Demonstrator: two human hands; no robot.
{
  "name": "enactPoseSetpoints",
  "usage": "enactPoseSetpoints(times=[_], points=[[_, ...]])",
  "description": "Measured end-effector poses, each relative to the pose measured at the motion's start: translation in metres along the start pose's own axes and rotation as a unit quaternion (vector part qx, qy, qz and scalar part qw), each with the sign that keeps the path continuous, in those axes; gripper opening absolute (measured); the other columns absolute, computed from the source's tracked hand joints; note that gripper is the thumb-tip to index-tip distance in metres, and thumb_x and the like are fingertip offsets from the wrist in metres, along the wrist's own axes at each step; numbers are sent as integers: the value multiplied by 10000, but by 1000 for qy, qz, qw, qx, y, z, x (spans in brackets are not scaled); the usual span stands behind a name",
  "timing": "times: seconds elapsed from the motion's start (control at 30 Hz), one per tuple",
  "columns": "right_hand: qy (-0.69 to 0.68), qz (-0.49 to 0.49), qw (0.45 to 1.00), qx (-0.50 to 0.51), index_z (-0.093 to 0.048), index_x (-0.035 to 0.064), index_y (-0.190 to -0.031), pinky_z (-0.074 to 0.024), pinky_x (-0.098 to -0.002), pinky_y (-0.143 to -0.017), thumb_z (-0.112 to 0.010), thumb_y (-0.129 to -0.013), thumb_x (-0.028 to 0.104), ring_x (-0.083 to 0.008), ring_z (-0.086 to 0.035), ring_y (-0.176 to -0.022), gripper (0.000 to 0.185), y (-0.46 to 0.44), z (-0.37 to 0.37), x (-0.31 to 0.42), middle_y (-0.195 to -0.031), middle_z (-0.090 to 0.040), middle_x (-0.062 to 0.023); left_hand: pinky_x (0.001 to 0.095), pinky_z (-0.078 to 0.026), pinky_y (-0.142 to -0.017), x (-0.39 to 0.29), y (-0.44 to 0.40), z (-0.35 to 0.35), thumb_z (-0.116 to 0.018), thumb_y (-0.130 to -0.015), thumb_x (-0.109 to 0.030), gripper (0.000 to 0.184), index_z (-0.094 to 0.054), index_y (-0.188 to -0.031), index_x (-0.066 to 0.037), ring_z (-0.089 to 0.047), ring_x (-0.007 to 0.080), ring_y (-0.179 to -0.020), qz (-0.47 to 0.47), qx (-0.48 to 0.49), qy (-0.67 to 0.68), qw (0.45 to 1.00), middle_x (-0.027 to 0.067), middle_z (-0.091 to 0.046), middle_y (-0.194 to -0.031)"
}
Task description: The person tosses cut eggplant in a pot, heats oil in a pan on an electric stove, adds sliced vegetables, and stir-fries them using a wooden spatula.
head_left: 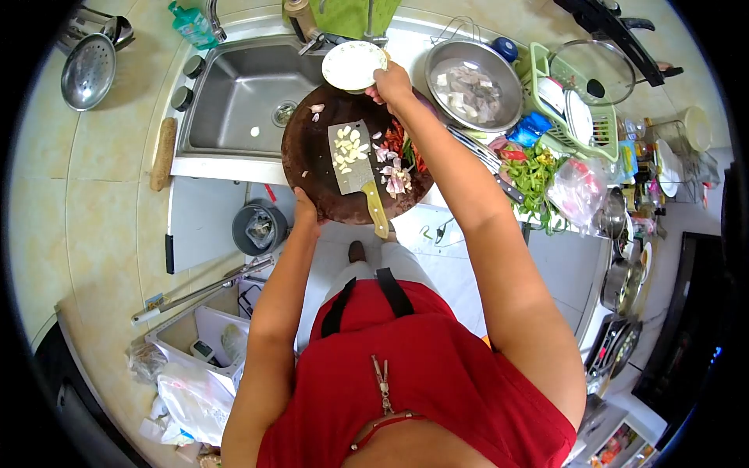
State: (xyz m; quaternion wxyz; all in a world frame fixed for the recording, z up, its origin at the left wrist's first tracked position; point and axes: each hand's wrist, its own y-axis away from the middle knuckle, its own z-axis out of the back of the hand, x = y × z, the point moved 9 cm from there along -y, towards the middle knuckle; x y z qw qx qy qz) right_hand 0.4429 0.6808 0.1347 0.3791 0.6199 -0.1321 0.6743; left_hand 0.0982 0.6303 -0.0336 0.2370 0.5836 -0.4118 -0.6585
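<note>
My right hand [392,84] grips the rim of a white bowl [353,64] with a patterned edge, held over the far edge of a round dark wooden chopping board [303,160]. At the board's near left edge, my left hand [307,210] is closed on the rim, its fingers partly hidden. A cleaver [376,209] with a yellow handle lies flat on the board. Peeled garlic cloves [351,147] rest on its blade. To its right are garlic skins [396,179] and red chillies [410,147]. A few unpeeled cloves [316,111] lie at the upper left.
A steel sink [242,86] is on the left. At the right stand a steel basin [474,82] of pale pieces in water, a green dish rack [607,132] and leafy greens [538,179]. A knife [509,189] lies beside the greens. Below is a grey bin [257,228].
</note>
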Motion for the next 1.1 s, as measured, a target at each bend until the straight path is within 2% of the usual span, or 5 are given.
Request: enactPoseSetpoints(times=[0.27, 0.47, 0.67, 0.77, 1.1], points=[[-23, -4, 1000, 7, -498, -47, -1115, -481, -291, -400, -437, -847, 78, -164, -590, -463, 302, 12, 11, -4, -627, -620, -112, 404, -497, -650, -1, -4, -4, -152, -909, -644, 696, -476, -1230, -118, -631, 260, -879, -21, 15, 20, 999, 105, -633, -1059], [-39, -1, 999, 10, -504, -36, -1136, -443, -246, -379, -427, -836, 71, -132, -555, -450, 328, 36, 21, 0, -629, -615, -115, 441, -477, -733, -9, 13, -5, -180, -897, -668, 768, -432, -1281, -52, -582, 302, -987, -9, 11, -5, 1000, 129, -561, -1195], [-36, 1, 999, -3, -514, -32, -1133, -455, -268, -395, -417, -839, 66, -139, -563, -459, 325, 62, 37, 1, -629, -615, -113, 414, -487, -619, -5, -4, 2, -166, -894, -670, 752, -512, -1181, -67, -606, 272, -786, -20, 11, -29, 999, 123, -630, -987], [-47, -1, 999, -9, -514, -22, -1143, -446, -254, -394, -411, -834, 64, -123, -541, -446, 337, 74, 46, -2, -619, -611, -107, 411, -477, -672, -2, -9, 4, -138, -903, -652, 698, -460, -1247, -137, -619, 267, -864, 6, 9, -46, 999, 102, -628, -1073], [-73, -7, 996, -41, -508, 5, -1169, -439, -266, -385, -412, -818, 60, -140, -539, -442, 368, 117, 90, -23, -617, -610, -122, 483, -472, -786, 6, -32, 5, -140, -889, -672, 732, -438, -1275, -126, -602, 296, -960, 1, 28, -51, 998, 138, -602, -1136]])
